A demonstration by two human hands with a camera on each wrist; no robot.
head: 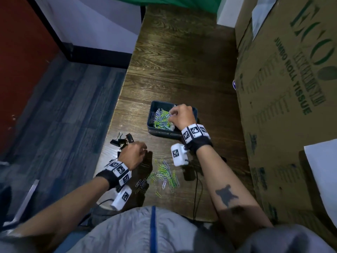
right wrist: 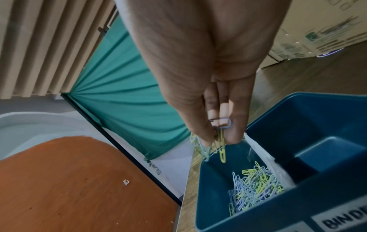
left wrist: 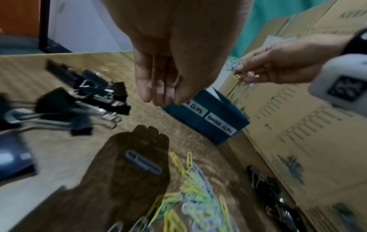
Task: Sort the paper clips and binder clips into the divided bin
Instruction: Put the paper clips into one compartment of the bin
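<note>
The right hand [head: 180, 114] hangs over the divided bin [head: 195, 111], thumb and fingertips [right wrist: 232, 135] pinching a small bunch of paper clips [right wrist: 221, 144] that dangle straight down above the compartment already heaped with clips [head: 161, 116]. Held that way, from the top, they look set to drop cleanly past the rim; that is my guess at the reason. The bin stands by the tabletop's right side, close to the cardboard boxes [head: 284, 88], with its labels [left wrist: 221, 124] turned to the near edge, so the sorter can read which side is which.

The left hand [head: 135, 154] hovers above the tabletop [head: 182, 70] near its left edge, fingers loosely curled and bunched together. They seem to hold nothing, though the blur leaves that unsure. Just beyond it lies the heap of black binder clips [head: 123, 141], kept apart from the loose paper clips [head: 164, 174] scattered toward the near edge, which suits taking one kind at a time.

The bin's second compartment [right wrist: 327, 150] is mostly hidden under the right hand in the head view; the right wrist view shows part of it bare. One label is half covered by the left fingers. More dark clips [left wrist: 274, 193] lie by the boxes, too smeared to count.
</note>
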